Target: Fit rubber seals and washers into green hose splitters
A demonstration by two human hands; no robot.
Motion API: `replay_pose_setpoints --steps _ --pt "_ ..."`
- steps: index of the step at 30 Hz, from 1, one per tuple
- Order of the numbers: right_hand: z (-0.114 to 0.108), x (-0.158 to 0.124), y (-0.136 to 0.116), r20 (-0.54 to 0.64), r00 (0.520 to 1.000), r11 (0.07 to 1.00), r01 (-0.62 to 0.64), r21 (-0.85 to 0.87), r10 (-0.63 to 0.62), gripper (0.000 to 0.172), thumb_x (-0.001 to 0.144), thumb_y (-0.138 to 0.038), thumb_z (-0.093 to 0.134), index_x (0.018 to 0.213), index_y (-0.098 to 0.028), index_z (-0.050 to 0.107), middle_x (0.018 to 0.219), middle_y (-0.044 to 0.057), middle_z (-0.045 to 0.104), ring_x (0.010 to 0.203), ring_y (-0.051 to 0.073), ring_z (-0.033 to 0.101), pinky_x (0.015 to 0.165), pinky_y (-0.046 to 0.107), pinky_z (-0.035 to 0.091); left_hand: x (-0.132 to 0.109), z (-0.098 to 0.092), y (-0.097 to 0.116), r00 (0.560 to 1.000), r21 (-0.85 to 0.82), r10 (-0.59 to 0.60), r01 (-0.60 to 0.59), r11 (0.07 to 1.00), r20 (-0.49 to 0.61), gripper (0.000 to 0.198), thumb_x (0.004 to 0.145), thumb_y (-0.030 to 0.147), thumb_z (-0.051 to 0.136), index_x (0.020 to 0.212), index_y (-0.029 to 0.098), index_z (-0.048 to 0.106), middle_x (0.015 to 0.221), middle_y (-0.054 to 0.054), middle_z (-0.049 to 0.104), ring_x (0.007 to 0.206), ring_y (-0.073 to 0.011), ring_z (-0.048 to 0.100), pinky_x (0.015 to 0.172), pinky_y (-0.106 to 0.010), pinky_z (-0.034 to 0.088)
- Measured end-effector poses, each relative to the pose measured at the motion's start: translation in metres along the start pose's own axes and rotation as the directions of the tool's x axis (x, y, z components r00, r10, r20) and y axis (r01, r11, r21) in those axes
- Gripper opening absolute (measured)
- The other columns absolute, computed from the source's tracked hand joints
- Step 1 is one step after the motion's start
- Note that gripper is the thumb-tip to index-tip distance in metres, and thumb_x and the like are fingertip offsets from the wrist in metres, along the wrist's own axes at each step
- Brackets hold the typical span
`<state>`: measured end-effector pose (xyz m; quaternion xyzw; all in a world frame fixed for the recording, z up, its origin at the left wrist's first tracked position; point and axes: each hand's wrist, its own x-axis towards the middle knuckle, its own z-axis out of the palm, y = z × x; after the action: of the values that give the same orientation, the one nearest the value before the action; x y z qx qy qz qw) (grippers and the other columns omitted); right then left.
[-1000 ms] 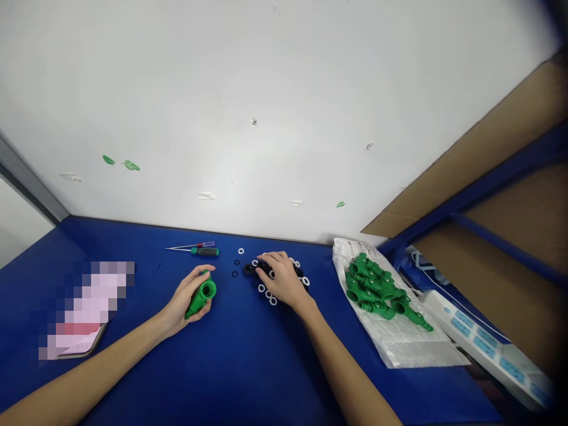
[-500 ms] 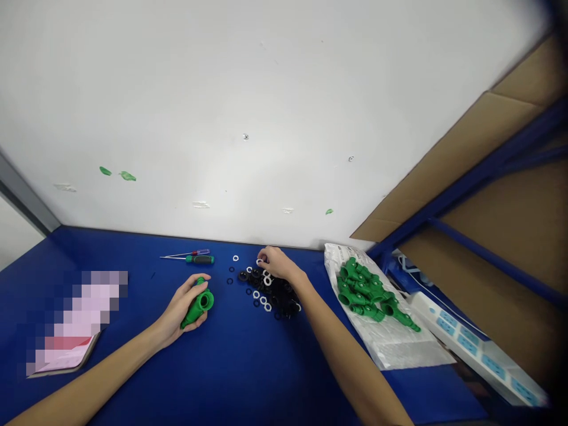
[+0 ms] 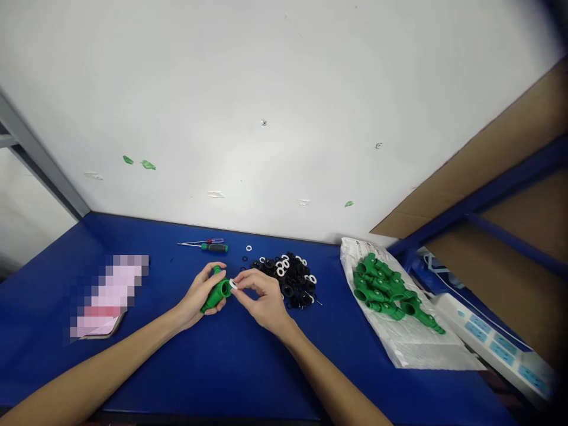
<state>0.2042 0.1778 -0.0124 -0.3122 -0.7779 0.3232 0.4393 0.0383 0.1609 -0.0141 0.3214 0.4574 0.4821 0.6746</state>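
Head view: left hand (image 3: 199, 293) is closed around a green plastic pipe fitting (image 3: 216, 294), low centre of frame, open end pointing right. Right hand (image 3: 261, 299) pinches a white ring (image 3: 233, 284) between thumb and forefinger, other fingers loosely curled; ring sits right at the fitting's open end, exact contact hard to tell. Both hands are over the blue surface (image 3: 177, 378). Just above and right of them lies a heap of black and white rings (image 3: 293, 281). Upper left of the hands: a green-handled screwdriver (image 3: 215, 248) beside a thin red-and-blue-handled screwdriver (image 3: 212, 241). Right: more green fittings (image 3: 377, 284) piled on a white plastic bag (image 3: 426, 349). Far right: a power strip (image 3: 488, 337). Left: a pixelated pink item (image 3: 109, 296).
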Motion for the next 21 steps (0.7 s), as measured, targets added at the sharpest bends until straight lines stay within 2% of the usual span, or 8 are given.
replay_pose_setpoints --steps 6,11,21 --pt "-0.004 0.000 -0.001 -0.027 0.992 0.992 0.122 -0.023 -0.123 0.010 0.089 -0.020 0.059 0.082 -0.019 0.067 0.091 0.008 0.068 0.082 0.017 0.066 0.077 0.031 0.055 -0.001 0.002 -0.005 1.000 -0.005 0.006 -0.006 1.000 -0.015 0.038 0.081 0.049 0.064 0.107 0.026 0.046 0.052 0.007 0.057 0.034 -0.0110 0.051 0.026 -0.012 0.022" --pt "-0.003 -0.005 0.001 -0.002 0.982 0.982 0.187 -0.020 -0.187 0.008 0.089 -0.015 0.060 0.088 -0.019 0.067 0.103 0.010 0.067 0.094 0.018 0.066 0.083 0.032 0.054 -0.001 0.004 -0.005 1.000 0.001 -0.001 0.001 1.000 -0.025 0.038 0.082 0.049 0.063 0.107 0.026 0.046 0.051 0.007 0.058 0.034 -0.0108 0.050 0.026 -0.012 0.023" --pt "0.002 -0.009 0.003 -0.009 0.984 0.982 0.180 0.061 -0.180 0.009 0.089 -0.019 0.063 0.091 -0.021 0.072 0.095 0.008 0.064 0.084 0.018 0.065 0.073 0.031 0.056 -0.003 0.003 -0.006 0.999 0.021 -0.036 0.036 0.999 0.003 0.039 0.082 0.050 0.063 0.109 0.027 0.047 0.050 0.008 0.056 0.034 -0.0101 0.049 0.027 -0.012 0.023"
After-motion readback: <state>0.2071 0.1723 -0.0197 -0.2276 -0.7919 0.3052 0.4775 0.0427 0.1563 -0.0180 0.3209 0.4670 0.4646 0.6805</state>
